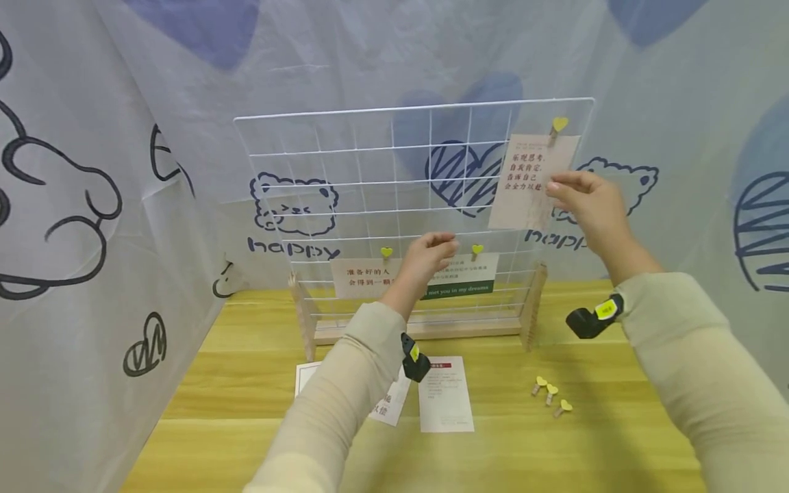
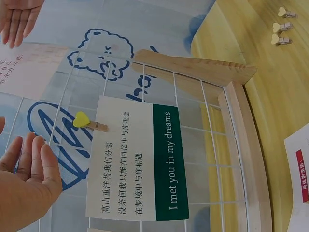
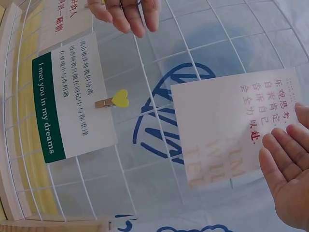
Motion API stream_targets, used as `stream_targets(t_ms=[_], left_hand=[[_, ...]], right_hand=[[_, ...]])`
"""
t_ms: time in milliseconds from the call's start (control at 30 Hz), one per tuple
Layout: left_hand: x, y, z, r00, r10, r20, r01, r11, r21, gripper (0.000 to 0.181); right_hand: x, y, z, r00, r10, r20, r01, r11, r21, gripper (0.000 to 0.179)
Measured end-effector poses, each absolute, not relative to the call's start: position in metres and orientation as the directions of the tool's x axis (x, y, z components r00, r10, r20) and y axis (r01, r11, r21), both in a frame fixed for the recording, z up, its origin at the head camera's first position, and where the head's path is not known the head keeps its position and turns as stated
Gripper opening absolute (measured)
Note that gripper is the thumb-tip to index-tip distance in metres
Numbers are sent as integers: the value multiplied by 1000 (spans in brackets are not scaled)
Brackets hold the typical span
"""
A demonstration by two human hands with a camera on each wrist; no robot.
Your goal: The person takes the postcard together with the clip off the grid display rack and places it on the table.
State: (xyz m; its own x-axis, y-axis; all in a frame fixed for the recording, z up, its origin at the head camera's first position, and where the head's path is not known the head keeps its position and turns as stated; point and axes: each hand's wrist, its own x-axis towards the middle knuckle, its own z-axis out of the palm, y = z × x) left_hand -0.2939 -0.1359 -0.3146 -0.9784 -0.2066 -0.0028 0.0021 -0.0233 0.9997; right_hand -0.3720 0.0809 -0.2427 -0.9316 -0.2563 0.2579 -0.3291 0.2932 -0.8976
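A pale pink card (image 1: 524, 205) with red writing hangs at the upper right of the white wire grid (image 1: 364, 212), under a yellow heart clothespin (image 1: 559, 124). My right hand (image 1: 588, 202) is at this card's right edge; in the right wrist view the fingers (image 3: 289, 150) are loosely extended and overlap the edge. My left hand (image 1: 425, 263) is in front of the lower grid with relaxed fingers and nothing in them. Beside it hang a card with a green band (image 2: 130, 159), held by a heart clothespin (image 2: 89, 122), and another pink card (image 1: 357, 279), partly hidden by this hand.
A wooden base (image 1: 419, 330) holds the grid upright on the yellow wood-grain table (image 1: 246, 397). Three loose heart clothespins (image 1: 550, 394) lie at the right. In front of the base lies a white card (image 1: 446, 397), with more cards partly under my left forearm.
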Motion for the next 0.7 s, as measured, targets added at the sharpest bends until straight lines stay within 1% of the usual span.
stream_targets(t_ms=[100,233,367,533,700], left_hand=[[-297,-135,-311,-981,-195,0,4,-21,1000,34],[-299,-132,-307,-986,-169,2,-1,19,1000,35],[-304,-129,-304,-986,-165,11,4,40,999,36],[-311,-124,-304,-986,-168,15,13,10,1000,36],[-316,-118,-305,-985,-166,42,43,2,999,37]], right_hand=[[-373,77,-236,-934,-249,255,-322,286,-903,47],[-375,74,-228,-940,-222,258,-310,247,-918,45],[-378,72,-220,-945,-182,272,-300,151,-942,42],[-381,72,-210,-954,-137,267,-272,24,-962,37],[-383,71,-198,-960,-105,259,-263,30,-964,40]])
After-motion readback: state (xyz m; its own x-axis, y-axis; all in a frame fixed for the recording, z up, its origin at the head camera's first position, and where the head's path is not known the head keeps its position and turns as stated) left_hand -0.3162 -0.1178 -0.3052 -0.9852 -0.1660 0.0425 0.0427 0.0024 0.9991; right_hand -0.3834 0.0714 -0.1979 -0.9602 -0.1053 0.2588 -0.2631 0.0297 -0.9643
